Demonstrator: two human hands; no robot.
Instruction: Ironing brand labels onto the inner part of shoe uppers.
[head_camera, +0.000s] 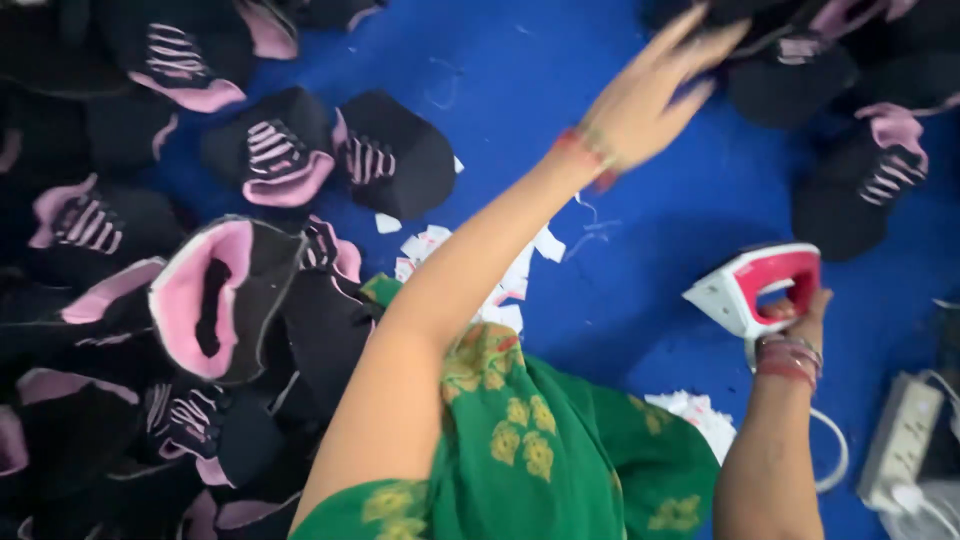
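Left hand (655, 90): arm stretched far across the blue cloth (620, 280), fingers spread, tips at the edge of the far-right cap pile (830, 70); blurred, so whether it grasps a cap cannot be told. Right hand (800, 320): closed around the handle of the iron (755, 285), which sits tilted on the cloth at near right, its pale sole turned left. Caps, black with pink brims and striped fronts: about four in the far-right pile, a dozen or more heaped at left (200, 300); exact count not possible where they overlap. Paper scraps (520, 270), white: one scatter at centre, one smaller cluster near right. Power strip (900, 440): one, at near-right edge, with a white cord (835, 455) looping toward the iron. Risk, as judged: with attention on the far reach, the iron could tip or scorch the cloth; the cord could snag the right wrist.
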